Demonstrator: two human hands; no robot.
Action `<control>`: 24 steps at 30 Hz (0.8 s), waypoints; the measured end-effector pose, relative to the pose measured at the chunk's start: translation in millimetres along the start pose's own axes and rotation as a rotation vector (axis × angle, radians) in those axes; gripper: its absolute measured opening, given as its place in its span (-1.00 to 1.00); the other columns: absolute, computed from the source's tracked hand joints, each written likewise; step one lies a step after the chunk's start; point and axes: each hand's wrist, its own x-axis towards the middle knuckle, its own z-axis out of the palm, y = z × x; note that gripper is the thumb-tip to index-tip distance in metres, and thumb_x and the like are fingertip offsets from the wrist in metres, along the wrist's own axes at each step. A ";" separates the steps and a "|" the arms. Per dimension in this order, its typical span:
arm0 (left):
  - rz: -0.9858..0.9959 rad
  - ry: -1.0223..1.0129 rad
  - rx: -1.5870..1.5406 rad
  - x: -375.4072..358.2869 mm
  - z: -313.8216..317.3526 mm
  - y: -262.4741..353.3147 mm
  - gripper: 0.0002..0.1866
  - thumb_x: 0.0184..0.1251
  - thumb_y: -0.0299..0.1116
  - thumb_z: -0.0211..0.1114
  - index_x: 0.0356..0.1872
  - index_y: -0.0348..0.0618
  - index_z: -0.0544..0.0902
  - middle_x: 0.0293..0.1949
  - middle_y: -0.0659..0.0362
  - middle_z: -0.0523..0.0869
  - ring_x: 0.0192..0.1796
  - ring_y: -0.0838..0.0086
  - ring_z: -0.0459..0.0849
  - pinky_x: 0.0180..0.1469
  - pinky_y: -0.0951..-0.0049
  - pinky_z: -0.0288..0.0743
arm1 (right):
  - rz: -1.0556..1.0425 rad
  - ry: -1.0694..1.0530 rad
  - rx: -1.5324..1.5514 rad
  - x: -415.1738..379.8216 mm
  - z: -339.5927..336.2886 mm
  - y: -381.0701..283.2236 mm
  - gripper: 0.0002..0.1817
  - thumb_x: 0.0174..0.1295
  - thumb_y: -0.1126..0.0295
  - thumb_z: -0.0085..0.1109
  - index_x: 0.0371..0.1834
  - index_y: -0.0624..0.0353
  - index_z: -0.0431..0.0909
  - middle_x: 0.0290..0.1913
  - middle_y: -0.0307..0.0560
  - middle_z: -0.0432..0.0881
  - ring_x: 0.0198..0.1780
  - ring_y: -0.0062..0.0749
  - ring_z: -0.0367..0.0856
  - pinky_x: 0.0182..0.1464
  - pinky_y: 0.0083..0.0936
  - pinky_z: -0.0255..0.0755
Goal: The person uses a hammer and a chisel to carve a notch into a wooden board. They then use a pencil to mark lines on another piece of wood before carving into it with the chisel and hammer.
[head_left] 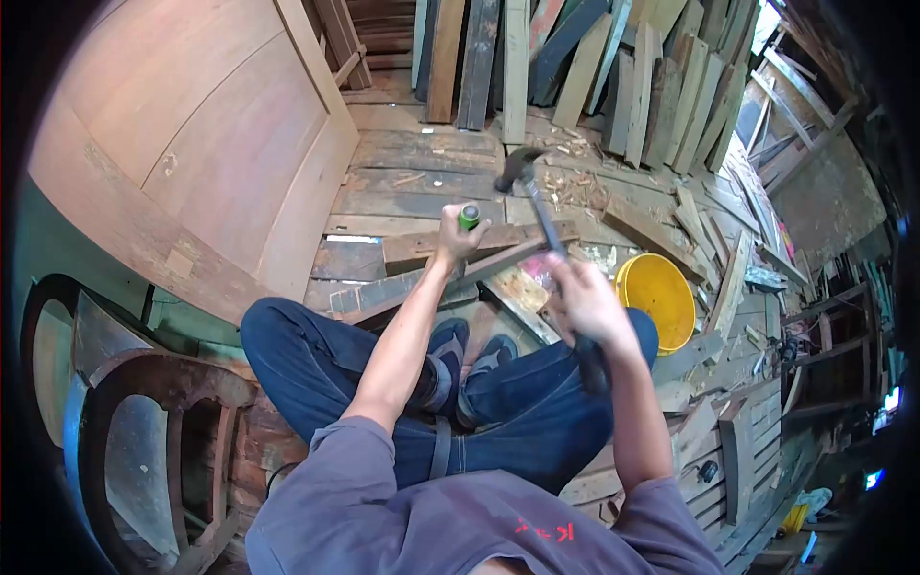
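My left hand is wrapped around a green-handled chisel, its butt end facing up. The chisel's blade is hidden behind the hand and the wood. Beneath that hand lie a brown wooden beam and a greyish wooden strip, one across the other. In my right hand, slightly blurred, is a claw hammer. The hammer's head is raised to the right of the chisel and apart from it. Its dark grip sticks out below the fist.
A yellow bucket stands by my right knee. A large wooden door panel leans at the left, above a chair frame. Planks lean at the back. Shavings and offcuts litter the plank floor.
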 end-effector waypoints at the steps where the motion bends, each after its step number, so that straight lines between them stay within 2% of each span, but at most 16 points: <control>1: 0.006 -0.021 0.025 -5.5 0.6 4.1 -0.70 0.05 -0.48 0.38 -0.70 -0.25 0.41 -0.74 0.22 0.38 -0.62 0.58 0.31 -0.55 0.39 0.19 | -0.033 0.026 0.101 -5.2 -3.0 -9.0 -0.57 0.54 0.05 -0.03 -0.34 0.22 0.42 -0.71 -0.34 0.31 -0.79 -0.59 0.35 -0.78 -0.49 0.25; 2: 0.024 -0.041 0.049 -5.4 2.6 4.3 -0.70 0.04 -0.48 0.38 -0.69 -0.25 0.41 -0.75 0.22 0.38 -0.62 0.57 0.31 -0.55 0.40 0.19 | -0.071 0.054 0.089 0.6 -8.4 -9.1 -0.59 0.54 0.08 -0.01 -0.35 0.19 0.41 -0.70 -0.34 0.31 -0.79 -0.60 0.33 -0.77 -0.50 0.23; 4: -0.098 -0.026 -0.083 -10.0 -2.3 -6.2 -0.70 0.05 -0.48 0.37 -0.70 -0.24 0.41 -0.76 0.22 0.37 -0.64 0.57 0.31 -0.56 0.41 0.18 | -0.114 0.105 0.173 10.1 -17.8 -6.5 -0.62 0.54 0.08 0.00 -0.31 0.16 0.44 -0.68 -0.35 0.31 -0.78 -0.63 0.28 -0.75 -0.54 0.20; 5: -0.123 -0.024 -0.104 -9.5 -6.2 -9.3 -0.71 0.06 -0.48 0.37 -0.70 -0.24 0.42 -0.76 0.22 0.37 -0.65 0.57 0.31 -0.56 0.41 0.18 | -0.135 0.086 0.291 16.0 -20.9 -6.9 -0.58 0.54 0.02 -0.05 -0.39 0.10 0.37 -0.66 -0.34 0.26 -0.79 -0.69 0.16 -0.81 -0.57 0.16; 10: -0.156 -0.017 -0.198 -9.5 -10.2 -0.3 -0.72 0.12 -0.53 0.31 -0.71 -0.20 0.43 -0.76 0.30 0.44 -0.68 0.65 0.39 -0.59 0.50 0.21 | -0.096 0.076 0.463 25.5 -17.0 2.3 -0.56 0.53 0.00 -0.03 -0.40 0.10 0.36 -0.65 -0.33 0.26 -0.80 -0.65 0.17 -0.84 -0.56 0.16; 11: -0.160 0.022 -0.299 -10.5 -7.4 -2.4 -0.73 0.16 -0.58 0.28 -0.68 -0.16 0.44 -0.76 0.35 0.43 -0.74 0.70 0.37 -0.69 0.58 0.16 | -0.073 0.086 0.475 28.1 -16.0 8.2 -0.56 0.53 0.00 -0.02 -0.40 0.11 0.36 -0.66 -0.33 0.25 -0.80 -0.64 0.17 -0.84 -0.56 0.16; 14: -0.173 0.089 -0.317 -6.6 -12.0 4.6 -0.76 0.15 -0.57 0.27 -0.64 -0.16 0.45 -0.75 0.34 0.41 -0.74 0.69 0.33 -0.70 0.56 0.12 | -0.032 0.004 0.489 36.4 -22.9 33.1 -0.60 0.54 0.00 -0.05 -0.23 0.14 0.40 -0.65 -0.29 0.29 -0.76 -0.64 0.26 -0.80 -0.54 0.25; 17: -0.238 0.122 -0.357 1.5 -20.3 8.8 -0.78 0.18 -0.61 0.21 -0.60 -0.17 0.41 -0.74 0.30 0.34 -0.77 0.63 0.26 -0.71 0.51 0.08 | 0.020 0.014 0.453 37.6 -24.7 36.6 -0.61 0.54 0.02 -0.03 -0.26 0.13 0.37 -0.65 -0.32 0.29 -0.76 -0.63 0.28 -0.80 -0.53 0.27; 18: -0.247 0.157 -0.504 6.3 -22.6 9.4 -0.78 0.20 -0.64 0.20 -0.61 -0.21 0.44 -0.75 0.29 0.40 -0.77 0.65 0.32 -0.72 0.55 0.11 | 0.027 0.022 0.438 39.1 -24.8 36.9 -0.61 0.54 0.02 -0.02 -0.27 0.13 0.36 -0.65 -0.32 0.29 -0.76 -0.63 0.28 -0.80 -0.53 0.27; 22: -0.204 0.113 -0.424 17.2 -31.5 18.7 -0.76 0.22 -0.63 0.17 -0.60 -0.22 0.37 -0.74 0.26 0.32 -0.77 0.61 0.24 -0.72 0.51 0.05 | 0.015 0.054 0.463 39.5 -30.9 39.3 -0.58 0.53 0.02 -0.02 -0.39 0.10 0.34 -0.68 -0.33 0.29 -0.78 -0.64 0.26 -0.81 -0.55 0.25; 23: -0.217 0.102 -0.432 18.5 -34.1 17.8 -0.76 0.20 -0.66 0.22 -0.62 -0.23 0.42 -0.75 0.26 0.41 -0.77 0.62 0.33 -0.71 0.54 0.13 | 0.011 0.056 0.471 38.4 -33.5 39.3 -0.57 0.53 0.02 -0.01 -0.42 0.10 0.32 -0.68 -0.32 0.30 -0.79 -0.64 0.27 -0.82 -0.57 0.24; 24: -0.216 0.083 -0.428 18.9 -34.5 17.9 -0.75 0.19 -0.67 0.23 -0.62 -0.23 0.42 -0.75 0.26 0.41 -0.77 0.63 0.33 -0.71 0.55 0.14 | 0.017 0.070 0.468 37.5 -35.9 37.7 -0.57 0.53 0.02 -0.01 -0.42 0.10 0.32 -0.68 -0.32 0.30 -0.79 -0.64 0.27 -0.82 -0.57 0.24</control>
